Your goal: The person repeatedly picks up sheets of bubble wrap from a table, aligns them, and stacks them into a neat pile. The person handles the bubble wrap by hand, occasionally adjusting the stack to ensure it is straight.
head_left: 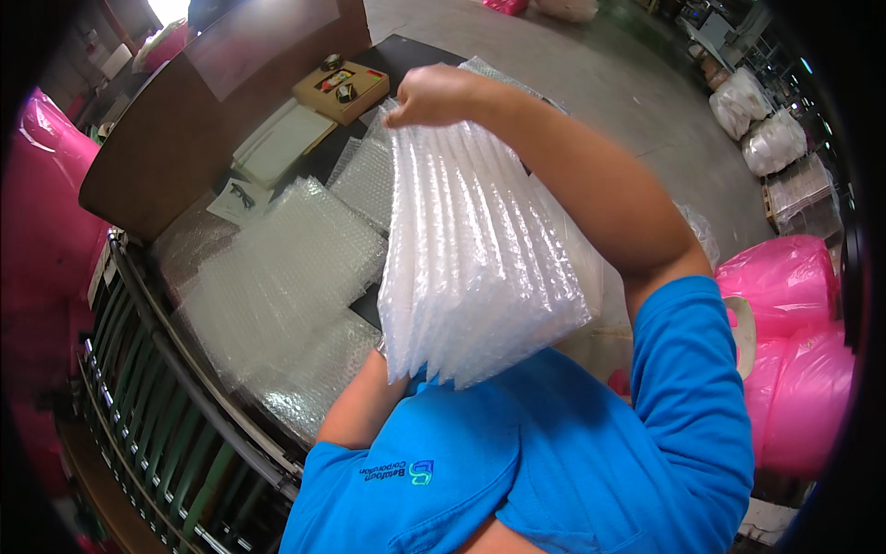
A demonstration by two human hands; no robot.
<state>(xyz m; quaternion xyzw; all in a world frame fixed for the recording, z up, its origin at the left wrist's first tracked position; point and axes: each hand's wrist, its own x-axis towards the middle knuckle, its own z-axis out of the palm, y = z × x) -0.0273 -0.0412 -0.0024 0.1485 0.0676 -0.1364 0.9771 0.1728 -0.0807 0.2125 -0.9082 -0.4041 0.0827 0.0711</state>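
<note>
My right hand (pixel 430 96) is raised, its fingers closed on the upper edge of a stack of clear bubble wrap sheets (pixel 475 249). The stack hangs upright in front of my chest, its several layers fanned apart along the lower edge. My left forearm (pixel 362 399) reaches up to the stack's lower left side. Behind the bubble wrap my left hand is hidden, so its fingers do not show. To the left, a spread pile of more bubble wrap sheets (pixel 286 258) lies on the dark table (pixel 406 54).
An open cardboard box (pixel 343 90) with tape rolls and a white stack of flat sheets (pixel 281 143) stand at the table's far side, before a brown panel (pixel 152 157). A roller rack (pixel 157 397) borders the left. Pink plastic-wrapped bundles (pixel 784 286) stand at right.
</note>
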